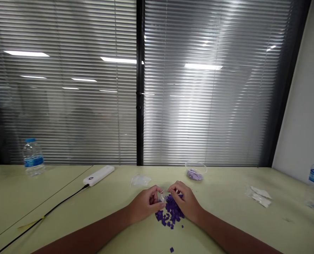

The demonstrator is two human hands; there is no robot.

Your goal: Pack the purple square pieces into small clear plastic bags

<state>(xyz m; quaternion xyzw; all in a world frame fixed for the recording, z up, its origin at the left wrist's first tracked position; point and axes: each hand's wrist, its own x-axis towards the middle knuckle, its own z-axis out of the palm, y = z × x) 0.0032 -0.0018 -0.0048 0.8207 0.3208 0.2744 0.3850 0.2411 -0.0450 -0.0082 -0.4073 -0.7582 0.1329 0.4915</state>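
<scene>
A loose pile of small purple square pieces [174, 213] lies on the pale table in front of me. At its left edge my left hand [148, 203] is closed, with a small clear plastic bag [162, 197] pinched between thumb and fingers. My right hand [185, 201] bends over the pile's right side, its thumb and fingertips drawn together close to the bag's opening. Whatever those fingertips grip is too small or hidden to name. Part of the pile is covered by my right hand.
Behind my hands stands a clear round tub [196, 169] with pale purple bits. Clear plastic [141, 180] lies to its left, white packets [259, 195] to its right. A white power strip [98, 175] trails a black cable [64, 206]. Water bottles [33, 158] stand at both sides.
</scene>
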